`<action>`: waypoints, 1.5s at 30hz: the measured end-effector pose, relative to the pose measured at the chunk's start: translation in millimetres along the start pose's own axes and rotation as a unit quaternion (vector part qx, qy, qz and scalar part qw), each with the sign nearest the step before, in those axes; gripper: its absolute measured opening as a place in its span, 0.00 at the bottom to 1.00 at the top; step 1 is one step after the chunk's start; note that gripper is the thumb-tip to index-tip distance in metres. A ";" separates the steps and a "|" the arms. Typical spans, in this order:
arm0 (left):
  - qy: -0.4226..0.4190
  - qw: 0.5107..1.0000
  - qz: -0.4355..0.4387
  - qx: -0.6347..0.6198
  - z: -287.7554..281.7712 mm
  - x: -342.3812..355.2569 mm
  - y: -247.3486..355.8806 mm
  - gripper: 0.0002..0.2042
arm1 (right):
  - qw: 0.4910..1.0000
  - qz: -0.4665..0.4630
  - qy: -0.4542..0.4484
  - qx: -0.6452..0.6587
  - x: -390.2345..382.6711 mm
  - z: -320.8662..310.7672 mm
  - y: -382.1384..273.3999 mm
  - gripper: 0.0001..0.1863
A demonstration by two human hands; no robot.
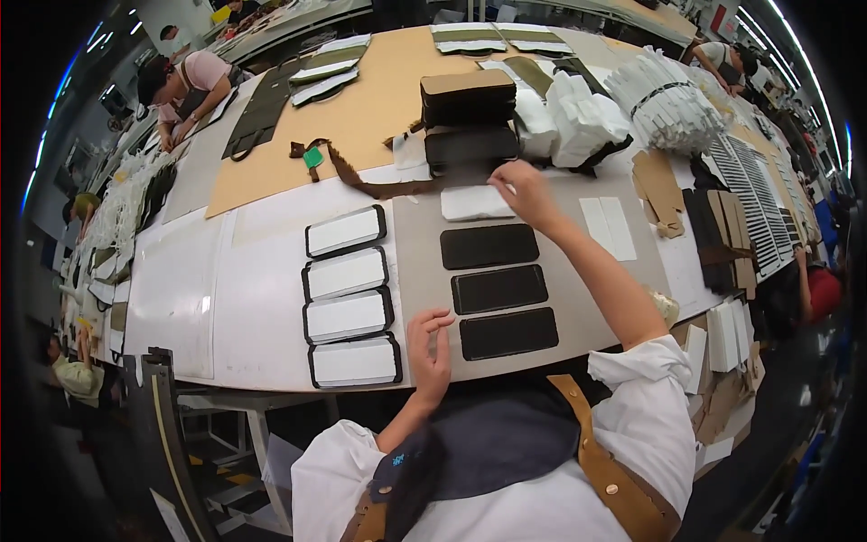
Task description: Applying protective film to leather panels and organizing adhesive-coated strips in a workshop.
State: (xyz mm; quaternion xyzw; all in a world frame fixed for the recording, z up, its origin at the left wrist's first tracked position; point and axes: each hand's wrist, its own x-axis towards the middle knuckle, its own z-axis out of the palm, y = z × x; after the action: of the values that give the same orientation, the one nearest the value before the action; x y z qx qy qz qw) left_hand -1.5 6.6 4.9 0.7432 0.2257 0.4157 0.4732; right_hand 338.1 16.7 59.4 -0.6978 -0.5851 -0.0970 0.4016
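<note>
My right hand [526, 195] reaches forward over the table, fingers pinched at the near edge of a dark rectangular panel [470, 150], which is blurred by motion. Just below that panel lies a white pad [476, 203]. Nearer to me, black panels [489, 247] lie in a column, flat and apart from one another. My left hand [428, 350] hovers palm inward near the table's front edge, thumb and fingers apart, holding nothing. Beside it on the left, several white pads with black borders [352, 316] are laid in another column.
Behind the right hand stands a stack of dark, brown-topped pieces [467, 98], with white bundles [578, 117] to its right. A brown strap [361, 183] trails across the table. White strips [607, 228] lie right of my forearm. Other people work around the table's far sides.
</note>
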 end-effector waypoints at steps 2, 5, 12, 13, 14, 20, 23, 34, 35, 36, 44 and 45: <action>-0.001 1.000 0.001 -0.009 2.5 0.9 1.9 0.07 | 0.993 0.004 0.095 -0.063 9.7 -22.8 16.1 0.07; -0.003 1.000 0.007 -0.016 1.8 1.0 5.6 0.07 | 0.975 0.017 0.144 -0.170 22.7 -57.4 48.4 0.18; -0.003 1.000 -0.001 -0.009 1.2 -1.2 7.1 0.07 | 0.909 0.022 0.133 -0.395 24.8 -72.2 95.6 0.45; -0.003 1.000 0.004 -0.009 1.5 -1.2 6.8 0.07 | 0.908 0.021 0.137 -0.396 26.0 -72.5 102.1 0.45; -0.005 1.000 0.002 -0.012 2.3 -1.1 5.7 0.07 | 0.907 0.080 0.174 -0.374 26.7 -74.0 109.2 0.46; -0.011 1.000 -0.001 -0.018 3.3 0.6 5.4 0.06 | 0.946 0.181 0.124 -0.238 20.3 -89.3 133.9 0.46; -0.007 1.000 -0.003 -0.010 1.6 0.3 4.2 0.06 | 0.923 0.134 0.116 -0.341 19.2 -84.8 120.9 0.40; -0.008 1.000 -0.010 -0.023 3.4 -1.1 5.9 0.07 | 0.920 0.100 0.167 -0.341 22.6 -80.3 121.7 0.20; -0.008 0.999 -0.013 -0.028 3.9 -1.4 6.0 0.07 | 0.919 0.100 0.168 -0.341 24.0 -81.8 125.3 0.20; -0.008 0.999 -0.017 -0.033 3.4 -1.5 6.2 0.07 | 0.921 0.119 0.186 -0.320 25.8 -83.5 129.5 0.18; -0.004 0.999 -0.019 -0.033 3.5 -3.5 2.4 0.07 | 0.859 0.330 0.371 0.126 43.7 -110.0 159.7 0.18; -0.003 0.999 -0.021 -0.037 2.8 -3.4 1.6 0.07 | 0.859 0.330 0.369 0.126 44.2 -111.5 160.6 0.18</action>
State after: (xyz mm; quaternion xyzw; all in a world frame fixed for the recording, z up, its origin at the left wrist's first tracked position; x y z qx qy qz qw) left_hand -1.1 1.9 4.4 0.7211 0.2248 0.4116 0.5099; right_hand 532.2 -24.7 87.8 -0.7063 -0.1364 -0.1345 0.6815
